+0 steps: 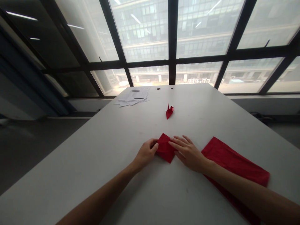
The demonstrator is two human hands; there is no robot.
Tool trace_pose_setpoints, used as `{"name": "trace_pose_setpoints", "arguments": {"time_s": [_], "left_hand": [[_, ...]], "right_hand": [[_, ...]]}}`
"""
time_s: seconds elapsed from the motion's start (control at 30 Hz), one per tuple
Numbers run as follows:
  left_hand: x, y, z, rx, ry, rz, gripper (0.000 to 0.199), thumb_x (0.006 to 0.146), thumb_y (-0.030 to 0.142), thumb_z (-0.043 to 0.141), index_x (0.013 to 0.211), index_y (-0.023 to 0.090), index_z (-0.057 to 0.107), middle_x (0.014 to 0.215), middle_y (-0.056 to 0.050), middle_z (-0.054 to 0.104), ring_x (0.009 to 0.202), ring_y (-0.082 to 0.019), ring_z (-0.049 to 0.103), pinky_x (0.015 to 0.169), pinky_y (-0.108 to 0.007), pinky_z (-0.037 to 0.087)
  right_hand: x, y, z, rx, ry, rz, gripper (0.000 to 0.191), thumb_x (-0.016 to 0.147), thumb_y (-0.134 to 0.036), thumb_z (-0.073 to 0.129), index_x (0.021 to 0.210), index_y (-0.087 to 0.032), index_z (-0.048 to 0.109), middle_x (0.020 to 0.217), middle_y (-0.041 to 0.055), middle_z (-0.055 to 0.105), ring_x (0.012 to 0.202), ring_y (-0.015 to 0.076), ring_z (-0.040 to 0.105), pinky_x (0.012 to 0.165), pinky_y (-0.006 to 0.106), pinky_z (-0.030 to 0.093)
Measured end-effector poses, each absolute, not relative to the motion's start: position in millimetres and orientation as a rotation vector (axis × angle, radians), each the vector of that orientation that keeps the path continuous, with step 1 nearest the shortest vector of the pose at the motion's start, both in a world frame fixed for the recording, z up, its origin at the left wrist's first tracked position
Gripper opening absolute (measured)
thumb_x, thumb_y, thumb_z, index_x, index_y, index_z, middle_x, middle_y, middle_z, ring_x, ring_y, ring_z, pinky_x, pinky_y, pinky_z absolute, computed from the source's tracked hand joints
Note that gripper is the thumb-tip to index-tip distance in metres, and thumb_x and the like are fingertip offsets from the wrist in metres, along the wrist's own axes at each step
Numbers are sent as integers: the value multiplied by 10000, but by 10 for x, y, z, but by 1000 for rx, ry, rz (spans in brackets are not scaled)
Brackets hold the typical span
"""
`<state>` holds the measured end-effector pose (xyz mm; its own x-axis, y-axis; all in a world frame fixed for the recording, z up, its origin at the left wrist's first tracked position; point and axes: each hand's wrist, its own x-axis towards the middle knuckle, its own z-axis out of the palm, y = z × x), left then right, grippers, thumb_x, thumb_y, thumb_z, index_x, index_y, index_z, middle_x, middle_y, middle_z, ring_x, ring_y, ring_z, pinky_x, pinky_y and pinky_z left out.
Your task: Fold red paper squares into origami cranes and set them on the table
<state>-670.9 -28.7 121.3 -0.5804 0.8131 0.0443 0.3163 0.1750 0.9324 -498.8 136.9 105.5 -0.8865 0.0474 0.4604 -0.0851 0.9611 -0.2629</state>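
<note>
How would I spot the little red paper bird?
Start at the white table before the black-framed windows. Beyond the left hand and right hand touching diamond-shaped red paper sits the small red paper bird, the only red piece with points sticking up.

Loose white papers overlap at the far left of the white tabletop, a slim dark stick on them. A small dark disc sits near the far edge. Beyond, black-framed windows face a building; a blue curtain hangs left.
</note>
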Motion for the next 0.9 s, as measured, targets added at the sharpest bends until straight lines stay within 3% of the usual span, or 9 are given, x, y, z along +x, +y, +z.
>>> {"name": "trace_pose_setpoints", "arguments": {"time_s": [0.17,0.27,0.37,0.63,0.9], "left_hand": [[-6647,-383,1260,1778,2423,930,469,972,207,407,1437,208,466,1494,-97,472,1406,-237,394,1187,-460,284],[-6624,-418,1240,2042,2239,503,529,1034,358,351,1546,254,271,1609,-61,285,1502,-226,201,1219,-486,179],[-6628,-429,1190,2097,2160,242,682,1010,538,343,1578,230,121,1629,-98,181,1518,-264,103,1207,-541,129],[-6644,-447,1164,2157,2154,140,757,993,606,298,1580,216,19,1635,-117,118,1521,-261,44,1206,-526,86],[-6649,-424,1089,2075,2242,243,669,1016,536,302,1578,215,131,1627,-117,194,1516,-265,128,1202,-525,141]], "right_hand": [[-5007,1382,1021,32,-2820,456,479,989,-340,498,1457,-242,459,1519,91,449,1432,280,366,1182,599,216],[-5008,1386,1030,24,-2810,458,510,990,-338,492,1482,-222,425,1535,100,416,1448,273,336,1191,573,225],[-5005,1381,1046,40,-2801,462,564,981,-323,504,1512,-187,367,1554,104,378,1464,263,300,1203,541,229],[-5002,1391,1040,95,-2829,517,592,994,-371,486,1533,-194,320,1561,99,365,1465,253,300,1197,514,269],[-5004,1397,1013,92,-2836,510,550,995,-367,479,1503,-176,390,1546,109,394,1453,269,324,1184,509,308]]}}
